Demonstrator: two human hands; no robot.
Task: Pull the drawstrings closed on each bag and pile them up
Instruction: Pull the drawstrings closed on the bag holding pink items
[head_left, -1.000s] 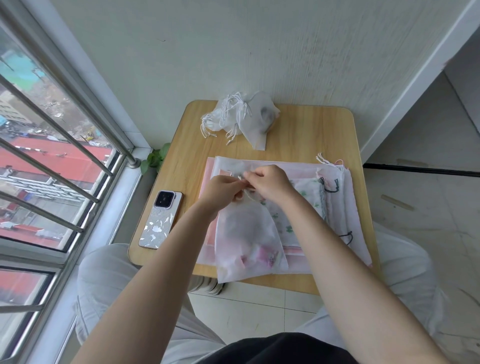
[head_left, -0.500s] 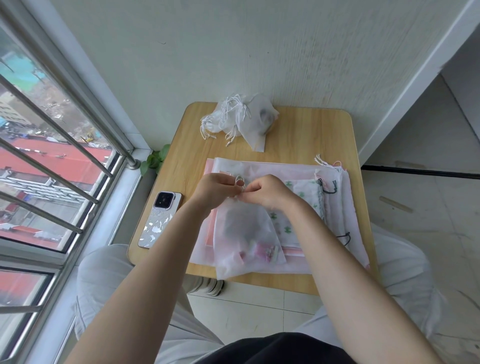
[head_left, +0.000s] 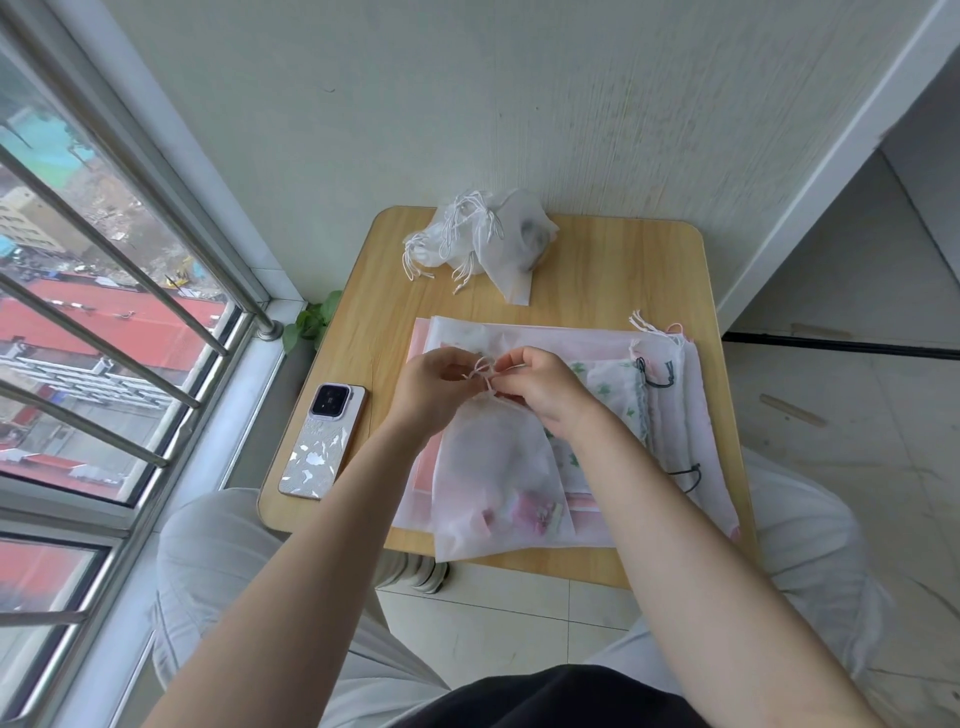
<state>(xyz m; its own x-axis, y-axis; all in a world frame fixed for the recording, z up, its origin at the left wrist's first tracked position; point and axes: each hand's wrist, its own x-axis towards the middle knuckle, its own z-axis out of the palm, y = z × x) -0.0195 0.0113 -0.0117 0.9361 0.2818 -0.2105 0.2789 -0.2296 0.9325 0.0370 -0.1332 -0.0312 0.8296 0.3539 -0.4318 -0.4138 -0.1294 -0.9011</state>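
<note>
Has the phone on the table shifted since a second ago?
No. The phone lies at the same spot and angle by the table's left edge; only both hands, left and right, work the drawstring.

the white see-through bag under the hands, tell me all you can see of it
The translucent white drawstring bag looks like thin non-woven fabric. It lies flat on a stack of pink and white bags, its bottom edge overhanging the wooden table's near edge. Its neck is gathered; both hands pinch its white cords. Pink items show inside.
</note>
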